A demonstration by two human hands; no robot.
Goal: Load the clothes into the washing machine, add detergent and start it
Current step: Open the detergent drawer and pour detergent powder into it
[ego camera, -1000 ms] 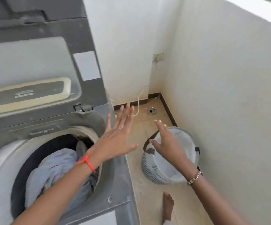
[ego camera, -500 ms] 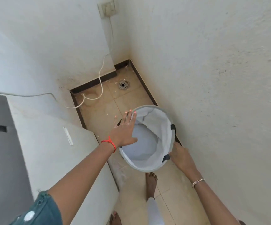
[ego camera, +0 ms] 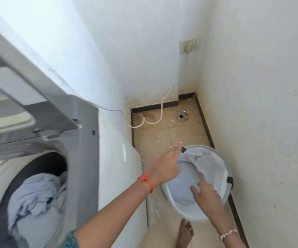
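The grey top-loading washing machine (ego camera: 85, 144) stands at the left with its lid (ego camera: 19, 97) raised. Pale blue clothes (ego camera: 37, 199) lie bunched in its drum. A round laundry basket (ego camera: 217, 155) with a white liner sits on the floor to the right; no clothes show inside it. My left hand (ego camera: 164, 167), with a red thread at the wrist, hovers over the basket's left rim, fingers spread and holding nothing. My right hand (ego camera: 205, 192) reaches inside the basket, fingers apart against the liner.
The basket stands in a narrow tiled strip between the machine and the right wall. A floor drain (ego camera: 182, 115) and a white cable (ego camera: 162, 108) lie in the far corner, below a wall socket (ego camera: 189, 46). My bare foot (ego camera: 185, 235) is beside the basket.
My right hand has left the basket's rim and now reaches inside against the liner. My left hand stays over the left rim. The view has swung back left, showing the machine's drum.
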